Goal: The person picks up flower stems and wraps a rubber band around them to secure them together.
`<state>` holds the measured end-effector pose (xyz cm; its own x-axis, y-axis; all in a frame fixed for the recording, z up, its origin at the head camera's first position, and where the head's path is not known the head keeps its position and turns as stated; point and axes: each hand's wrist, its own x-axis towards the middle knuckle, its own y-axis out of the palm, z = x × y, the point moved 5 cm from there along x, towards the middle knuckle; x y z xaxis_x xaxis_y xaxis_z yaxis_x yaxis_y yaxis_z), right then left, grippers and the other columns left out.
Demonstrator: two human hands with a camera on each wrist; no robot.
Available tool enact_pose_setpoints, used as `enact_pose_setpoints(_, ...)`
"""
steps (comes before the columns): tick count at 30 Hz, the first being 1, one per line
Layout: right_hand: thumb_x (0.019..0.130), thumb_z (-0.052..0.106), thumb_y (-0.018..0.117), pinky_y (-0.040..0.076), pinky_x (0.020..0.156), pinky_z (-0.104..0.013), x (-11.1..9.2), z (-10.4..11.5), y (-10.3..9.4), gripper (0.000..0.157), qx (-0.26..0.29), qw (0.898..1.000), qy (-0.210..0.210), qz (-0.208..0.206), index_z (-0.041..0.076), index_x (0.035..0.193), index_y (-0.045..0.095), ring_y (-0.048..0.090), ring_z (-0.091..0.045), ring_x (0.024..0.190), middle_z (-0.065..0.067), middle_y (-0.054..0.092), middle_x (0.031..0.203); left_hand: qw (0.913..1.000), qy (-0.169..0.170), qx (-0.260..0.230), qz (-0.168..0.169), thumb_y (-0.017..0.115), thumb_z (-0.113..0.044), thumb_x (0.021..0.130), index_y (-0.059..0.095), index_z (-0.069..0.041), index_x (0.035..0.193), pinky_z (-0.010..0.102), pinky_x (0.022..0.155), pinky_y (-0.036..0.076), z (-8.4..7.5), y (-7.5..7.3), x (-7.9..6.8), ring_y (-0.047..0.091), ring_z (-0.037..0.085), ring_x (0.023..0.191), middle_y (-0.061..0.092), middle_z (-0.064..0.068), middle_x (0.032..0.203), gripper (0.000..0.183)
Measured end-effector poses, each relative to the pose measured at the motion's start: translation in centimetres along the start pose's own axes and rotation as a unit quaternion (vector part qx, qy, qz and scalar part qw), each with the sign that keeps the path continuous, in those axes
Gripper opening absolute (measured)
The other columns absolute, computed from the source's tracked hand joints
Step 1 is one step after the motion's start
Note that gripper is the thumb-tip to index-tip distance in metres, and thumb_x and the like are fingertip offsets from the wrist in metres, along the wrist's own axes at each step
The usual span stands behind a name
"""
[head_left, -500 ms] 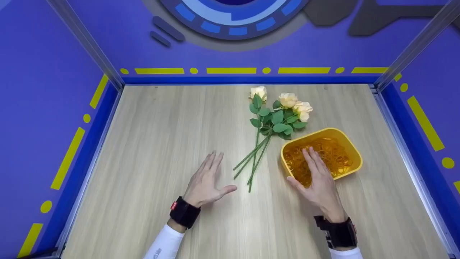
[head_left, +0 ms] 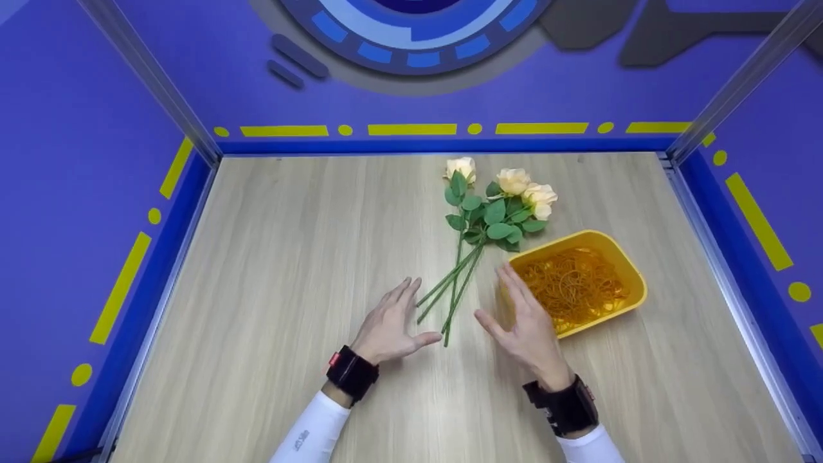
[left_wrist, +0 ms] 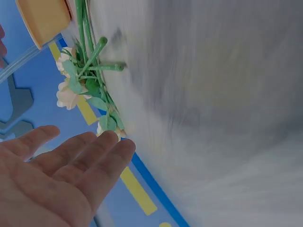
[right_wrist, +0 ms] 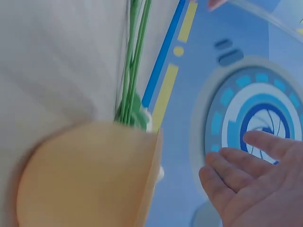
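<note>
Several cream artificial roses (head_left: 514,181) lie on the table, their leaves bunched and their green stems (head_left: 450,283) crossing toward the front. Just left of the stem ends hovers my left hand (head_left: 390,325), fingers extended, thumb pointing at the stems; it holds nothing. My right hand (head_left: 526,326) is between the stems and a yellow tub (head_left: 633,273), its fingers straight and its palm facing left, with nothing in it. Inside the tub are many thin amber rubber bands (head_left: 572,289). In the right wrist view the tub's side (right_wrist: 85,175) stands near that hand.
The wooden table (head_left: 289,244) is bounded by blue panels (head_left: 411,103) at the back and both sides, with metal framing (head_left: 726,270) along the edges. Black bands (head_left: 352,374) wrap both wrists.
My right hand has moved left, from over the tub to beside its left wall. My left hand has shifted right, closer to the stem ends. Roses and tub stay in place.
</note>
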<state>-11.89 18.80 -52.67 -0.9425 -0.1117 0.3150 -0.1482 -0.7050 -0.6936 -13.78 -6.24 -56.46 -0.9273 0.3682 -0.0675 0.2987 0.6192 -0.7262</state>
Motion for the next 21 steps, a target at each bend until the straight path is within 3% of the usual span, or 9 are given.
enact_pose_setpoints(4,0.096,0.030,0.078,0.047,0.122,-0.059,0.3,0.8,1.6,0.070,0.024,1.000,-0.001,0.004,0.005,0.155,0.050,0.054,-0.040,0.145,-0.019,0.052,0.160,0.9997,-0.017,-0.015,0.011,0.083,-0.059,0.083,0.034,-0.013,0.165,0.063,0.128,0.039,0.4,0.6,0.8,0.039,0.045,0.155,0.037,0.022,0.169,0.106)
enact_pose_setpoints(9,0.103,0.026,0.071,0.051,0.120,-0.055,1.0,0.3,3.6,0.059,0.098,0.994,0.042,0.035,0.003,0.153,0.051,0.055,-0.040,0.144,-0.021,0.053,0.159,0.9993,-0.030,-0.011,0.018,0.086,-0.053,0.082,0.036,-0.009,0.163,0.057,0.131,0.038,0.7,1.3,1.5,0.042,0.042,0.153,0.044,0.020,0.165,0.105)
enact_pose_setpoints(15,0.106,0.023,0.066,0.051,0.120,-0.055,2.2,-1.3,6.1,0.058,0.210,0.967,0.136,0.057,-0.004,0.154,0.047,0.054,-0.046,0.144,-0.028,0.047,0.161,0.9996,-0.025,0.004,0.010,0.089,-0.050,0.079,0.041,-0.004,0.159,0.050,0.125,0.047,0.6,2.1,2.0,0.052,0.037,0.142,0.056,0.015,0.151,0.104)
enact_pose_setpoints(21,0.108,0.018,0.062,0.041,0.128,-0.058,3.2,-2.4,8.0,0.061,0.259,0.938,0.226,0.050,-0.008,0.157,0.038,0.047,-0.050,0.148,-0.033,0.040,0.162,0.9992,-0.030,0.022,0.015,0.090,-0.048,0.080,0.045,0.000,0.156,0.045,0.117,0.052,0.3,2.9,2.7,0.053,0.031,0.131,0.060,0.013,0.139,0.101)
